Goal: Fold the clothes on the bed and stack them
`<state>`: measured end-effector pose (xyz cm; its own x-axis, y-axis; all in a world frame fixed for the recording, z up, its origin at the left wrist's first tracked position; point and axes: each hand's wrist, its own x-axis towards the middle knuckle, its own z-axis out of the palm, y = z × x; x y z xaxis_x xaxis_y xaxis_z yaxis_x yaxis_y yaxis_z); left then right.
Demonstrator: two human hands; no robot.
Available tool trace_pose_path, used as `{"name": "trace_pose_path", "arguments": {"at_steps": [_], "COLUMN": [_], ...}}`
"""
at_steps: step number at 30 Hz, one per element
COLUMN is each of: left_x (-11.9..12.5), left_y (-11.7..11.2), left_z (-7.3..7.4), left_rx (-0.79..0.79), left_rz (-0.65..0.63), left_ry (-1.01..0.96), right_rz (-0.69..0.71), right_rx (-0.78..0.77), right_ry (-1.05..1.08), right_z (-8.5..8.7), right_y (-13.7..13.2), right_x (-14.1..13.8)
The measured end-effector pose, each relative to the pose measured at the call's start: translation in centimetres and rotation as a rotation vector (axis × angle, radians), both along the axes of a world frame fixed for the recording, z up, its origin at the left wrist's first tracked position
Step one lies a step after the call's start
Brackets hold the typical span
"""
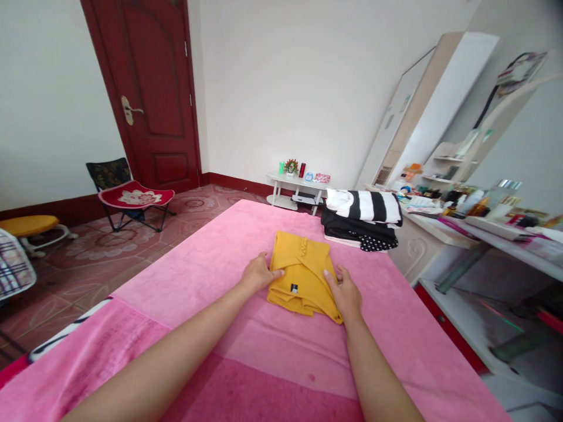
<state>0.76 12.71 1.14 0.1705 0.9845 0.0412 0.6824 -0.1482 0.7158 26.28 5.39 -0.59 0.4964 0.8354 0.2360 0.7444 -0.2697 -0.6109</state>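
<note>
A folded yellow garment [303, 275] with a small black label lies on the pink blanket [211, 281] in front of me. My left hand [258, 273] rests at its left edge, fingers together and curled onto the cloth. At the garment's right edge, my right hand [346, 293] lies with its fingers pressed on the fabric. Both hands hold the folded sides of the garment.
A pile of folded clothes [363, 220], black-and-white striped on top, sits at the blanket's far right corner. A cluttered white dressing table [461, 228] stands to the right. A low white table [297, 187], a folding chair [127, 196] and a red door [153, 88] are beyond.
</note>
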Motion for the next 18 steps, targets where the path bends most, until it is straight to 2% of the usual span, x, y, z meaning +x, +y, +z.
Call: {"name": "trace_pose_path", "arguments": {"at_steps": [2, 5, 8, 10, 11, 14, 16, 18], "left_x": [1.4, 4.4, 7.4, 9.0, 9.6, 10.2, 10.0, 9.6], "left_y": [-0.5, -2.1, -4.1, -5.1, -5.4, -5.2, -4.4, -3.6], "left_z": [0.1, 1.3, 3.0, 3.6, 3.8, 3.3, 2.4, 1.4], "left_rx": [0.053, 0.308, 0.459, 0.438, 0.408, 0.255, 0.146, 0.083], "left_rz": [-0.076, -0.172, -0.378, -0.481, -0.489, -0.412, -0.366, -0.345], "left_ry": [-0.078, -0.164, -0.194, -0.226, -0.258, -0.418, -0.555, -0.675], "right_rz": [0.064, 0.184, 0.302, 0.388, 0.434, 0.522, 0.484, 0.388], "right_rx": [0.05, 0.197, 0.323, 0.353, 0.355, 0.33, 0.269, 0.162], "right_ry": [0.084, 0.243, 0.399, 0.472, 0.496, 0.477, 0.361, 0.192], "right_z": [-0.5, -1.2, -1.2, -0.8, -0.5, 0.2, 0.4, 0.5], "right_y": [0.3, 0.7, 0.8, 0.7, 0.7, 0.4, 0.4, 0.5], "right_x": [0.3, 0.6, 0.4, 0.0, -0.3, -1.3, -2.0, -2.6]}}
